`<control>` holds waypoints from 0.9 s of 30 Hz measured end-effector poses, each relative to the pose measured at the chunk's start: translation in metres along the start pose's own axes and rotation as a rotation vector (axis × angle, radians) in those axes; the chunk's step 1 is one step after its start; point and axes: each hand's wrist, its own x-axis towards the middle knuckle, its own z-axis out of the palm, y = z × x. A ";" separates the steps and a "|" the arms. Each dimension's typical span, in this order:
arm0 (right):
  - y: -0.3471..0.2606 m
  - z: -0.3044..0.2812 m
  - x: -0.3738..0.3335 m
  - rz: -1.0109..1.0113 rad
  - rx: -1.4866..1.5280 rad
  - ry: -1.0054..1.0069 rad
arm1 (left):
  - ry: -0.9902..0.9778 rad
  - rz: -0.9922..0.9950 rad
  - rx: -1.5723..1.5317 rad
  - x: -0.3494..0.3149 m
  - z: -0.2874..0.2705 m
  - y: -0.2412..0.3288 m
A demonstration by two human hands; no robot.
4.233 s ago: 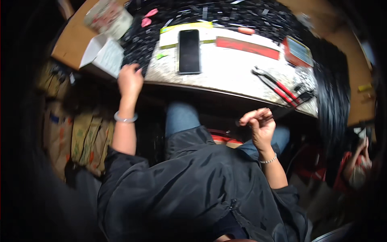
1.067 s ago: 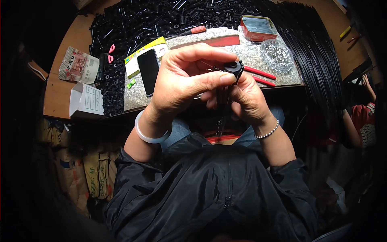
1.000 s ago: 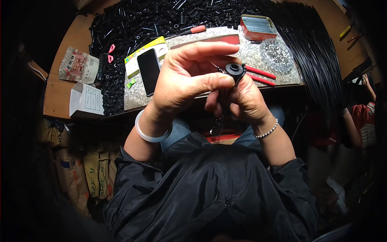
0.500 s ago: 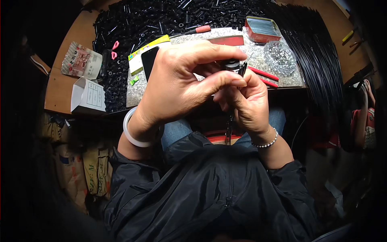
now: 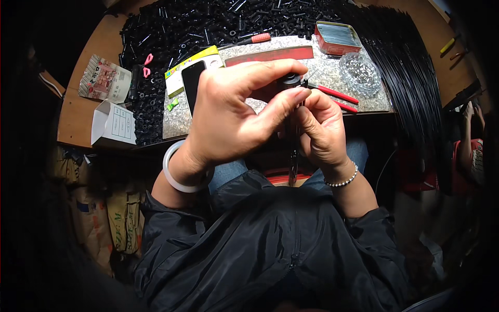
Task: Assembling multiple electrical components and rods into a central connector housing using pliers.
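Note:
My left hand [image 5: 228, 106] is curled above the work, fingers and thumb closed around a black rod-like part with a round end [image 5: 290, 79]. A long, shiny dark length hangs below it toward my lap. Beside the left thumb, my right hand [image 5: 325, 127] has its thumb and fingers pinched against the same part, near a small black projection. The fingers hide most of the middle of the part, so its exact kind cannot be made out. Just past the right hand lie red-handled pliers [image 5: 338, 99].
A glass dish [image 5: 359, 74] of small bits and a red tin [image 5: 338, 48] of thin metal pieces stand behind. Long black rods [image 5: 410, 67] overhang the right side; heaped black parts [image 5: 208, 21] line the back. A phone [image 5: 194, 83] and white carton [image 5: 114, 125] lie left.
Both hands and the held part have shifted slightly to the left. The round end now shows more plainly between my left fingers, and my right fingertips sit closer to my left thumb.

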 end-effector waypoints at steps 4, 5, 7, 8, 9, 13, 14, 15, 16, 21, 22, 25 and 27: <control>0.006 0.003 0.000 -0.145 -0.075 0.019 | 0.186 -0.075 -0.246 -0.003 0.015 0.002; 0.005 0.003 0.000 -0.144 -0.074 0.019 | 0.148 -0.067 -0.266 -0.004 0.013 0.000; 0.004 0.005 -0.001 -0.155 -0.112 0.022 | 0.088 -0.072 -0.214 -0.006 0.008 -0.001; 0.004 0.005 -0.002 -0.155 -0.112 0.022 | 0.027 -0.076 -0.162 -0.007 0.007 -0.002; 0.004 0.005 -0.003 -0.149 -0.119 0.026 | 0.022 -0.064 -0.156 -0.006 0.006 -0.001; 0.003 0.010 -0.005 -0.142 -0.067 0.054 | -0.011 -0.027 -0.139 -0.007 0.006 -0.001; 0.001 0.013 -0.004 -0.142 -0.067 0.052 | 0.048 0.019 -0.163 -0.007 0.009 -0.003; -0.001 0.016 -0.003 -0.187 -0.116 0.050 | 0.107 0.066 -0.186 -0.007 0.010 -0.004; -0.002 0.018 -0.003 -0.235 -0.166 0.051 | 0.106 0.067 -0.187 -0.007 0.009 -0.004; 0.000 0.009 -0.008 -0.035 -0.238 -0.060 | -0.032 0.016 -0.157 -0.009 0.003 0.002; 0.000 0.002 -0.008 0.096 -0.233 -0.209 | -0.031 0.018 -0.158 -0.009 0.002 0.002; 0.000 -0.002 -0.009 0.116 -0.295 -0.235 | -0.068 0.035 -0.174 -0.008 0.001 0.001; -0.001 0.003 -0.009 0.099 -0.317 -0.247 | -0.096 0.081 -0.127 -0.007 0.000 0.001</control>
